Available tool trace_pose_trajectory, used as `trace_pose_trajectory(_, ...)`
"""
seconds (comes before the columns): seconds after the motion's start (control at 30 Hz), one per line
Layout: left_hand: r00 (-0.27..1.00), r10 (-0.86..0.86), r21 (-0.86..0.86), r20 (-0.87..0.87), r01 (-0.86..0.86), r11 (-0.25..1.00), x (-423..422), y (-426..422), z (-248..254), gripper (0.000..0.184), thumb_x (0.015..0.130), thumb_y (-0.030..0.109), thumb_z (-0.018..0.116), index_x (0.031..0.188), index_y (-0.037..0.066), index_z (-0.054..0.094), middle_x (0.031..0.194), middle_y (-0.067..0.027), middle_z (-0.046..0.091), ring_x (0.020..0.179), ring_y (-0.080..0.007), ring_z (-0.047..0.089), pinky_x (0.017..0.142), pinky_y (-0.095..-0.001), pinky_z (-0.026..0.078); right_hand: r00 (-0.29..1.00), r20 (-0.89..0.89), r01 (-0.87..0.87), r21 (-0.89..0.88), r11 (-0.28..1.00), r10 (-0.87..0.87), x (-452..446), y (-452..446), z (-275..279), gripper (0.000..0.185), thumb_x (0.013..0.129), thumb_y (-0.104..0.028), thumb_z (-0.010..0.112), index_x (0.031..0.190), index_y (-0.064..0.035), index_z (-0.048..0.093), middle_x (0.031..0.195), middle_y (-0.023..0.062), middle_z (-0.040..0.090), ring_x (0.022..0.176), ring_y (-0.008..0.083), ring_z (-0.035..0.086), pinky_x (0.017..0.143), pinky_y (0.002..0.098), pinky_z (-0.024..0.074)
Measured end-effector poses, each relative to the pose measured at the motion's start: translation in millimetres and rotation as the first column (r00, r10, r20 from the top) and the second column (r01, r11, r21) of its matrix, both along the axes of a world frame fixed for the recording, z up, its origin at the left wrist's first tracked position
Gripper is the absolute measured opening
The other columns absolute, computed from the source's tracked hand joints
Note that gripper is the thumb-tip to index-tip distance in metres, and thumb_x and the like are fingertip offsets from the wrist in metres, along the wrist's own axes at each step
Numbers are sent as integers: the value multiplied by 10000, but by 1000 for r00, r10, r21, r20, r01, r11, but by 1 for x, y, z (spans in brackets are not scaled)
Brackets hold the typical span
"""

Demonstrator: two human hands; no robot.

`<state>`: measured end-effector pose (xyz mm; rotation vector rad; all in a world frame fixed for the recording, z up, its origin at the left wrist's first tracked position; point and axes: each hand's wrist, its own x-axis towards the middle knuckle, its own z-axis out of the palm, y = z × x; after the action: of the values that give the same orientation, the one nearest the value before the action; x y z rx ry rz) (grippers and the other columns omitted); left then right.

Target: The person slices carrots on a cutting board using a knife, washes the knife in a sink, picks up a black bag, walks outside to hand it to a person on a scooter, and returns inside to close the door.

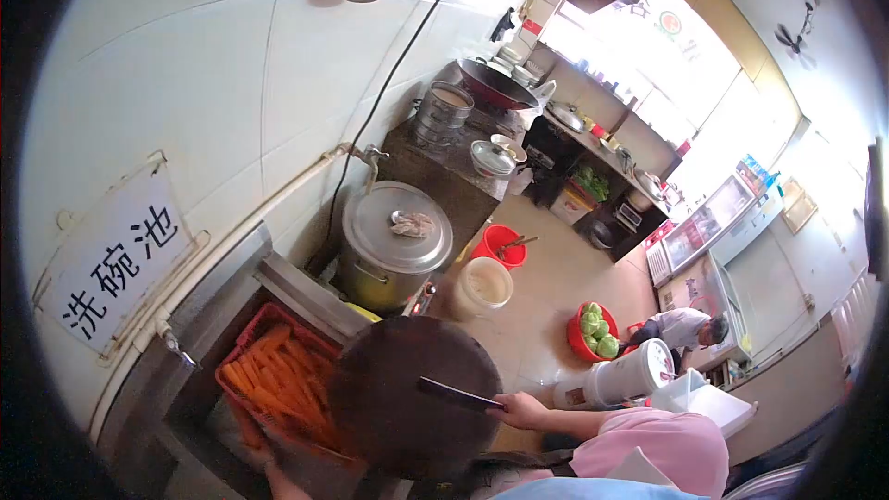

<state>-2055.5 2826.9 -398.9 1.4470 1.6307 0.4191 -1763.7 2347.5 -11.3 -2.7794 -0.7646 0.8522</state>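
My right hand is closed around the handle of a kitchen knife. The dark blade lies over a thick, round, dark brown chopping block. Down at the lower left, my left hand is beside a red plastic basket heaped with orange carrots. Its fingers are blurred and dim, and I cannot make out whether they hold anything. The basket sits at the metal sink, and the block partly covers its right side.
A large lidded metal pot stands behind the block, near a white bucket and a red bucket. A red basin holds cabbages. Further right, a person crouches by white tubs. A tap juts over the sink.
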Motion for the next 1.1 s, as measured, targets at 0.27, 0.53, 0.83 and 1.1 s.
trace_pose_trajectory(0.27, 956, 208, 465, -206, -91, 881, -59, -56, 84, 602, 677, 263, 778, 1170, -5, 560, 1139, -194, 545, 1082, -368, 518, 936, -444, 437, 999, -38, 35, 181, 983, -28, 4, -53, 23, 403, 906, -478, 550, 992, -97, 649, 770, 221, 641, 736, 420, 625, 676, 501, 490)
trace_pose_trajectory(0.53, 889, -438, 703, -133, 397, 591, 29, -176, 437, 552, 652, 301, 792, 1110, 51, 613, 1061, -187, 532, 1005, -365, 525, 877, -468, 449, 996, -88, 25, 223, 974, -6, 25, -77, 15, 396, 900, -451, 572, 947, -64, 647, 781, 241, 635, 736, 425, 619, 676, 504, 480)
trace_pose_trajectory(0.83, 441, -852, 575, -283, 789, 218, 218, -322, 363, 617, 628, 263, 770, 1196, 134, 567, 1170, -119, 509, 1117, -333, 480, 953, -459, 398, 995, -66, 95, 372, 923, -76, 60, -85, 19, 400, 863, -403, 625, 896, -7, 675, 719, 275, 591, 639, 372, 641, 585, 470, 471)
trace_pose_trajectory(1.1, 605, -752, 410, -261, 775, 481, 120, -278, 344, 630, 601, 283, 822, 1160, 129, 575, 1071, -78, 538, 1039, -308, 514, 928, -433, 409, 996, -17, -76, 405, 911, 90, 93, -72, 1, 374, 864, -322, 663, 828, 50, 650, 554, 195, 519, 475, 220, 508, 497, 410, 418)
